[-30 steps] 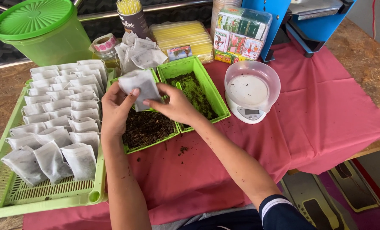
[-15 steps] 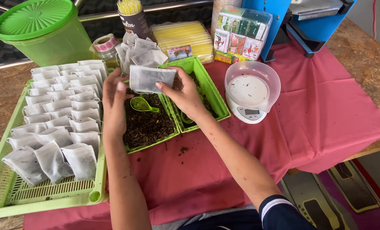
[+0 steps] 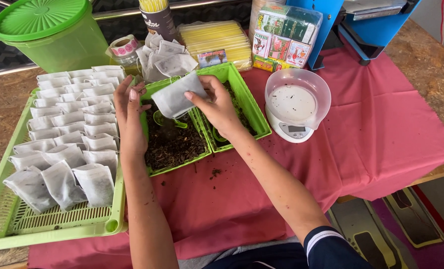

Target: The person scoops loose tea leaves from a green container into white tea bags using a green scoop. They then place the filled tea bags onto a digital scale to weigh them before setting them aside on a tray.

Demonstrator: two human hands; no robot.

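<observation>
I pinch the white filter bag (image 3: 176, 97) in my right hand (image 3: 217, 105) above the green tray of dried leaves (image 3: 174, 144); my left hand (image 3: 130, 117) is spread, empty. Tilted, it could spill leaves onto the red-clothed table (image 3: 381, 129).

Bare red cloth (image 3: 381, 144) lies open right of the right hand (image 3: 217, 107), past the scale (image 3: 294, 107). Left of the left hand (image 3: 130, 117), rows of filled bags (image 3: 70, 134) crowd the green tray (image 3: 57, 229). Beyond both hands, a pile of empty bags (image 3: 165, 57) and a green bucket (image 3: 48, 35) block the far edge.
</observation>
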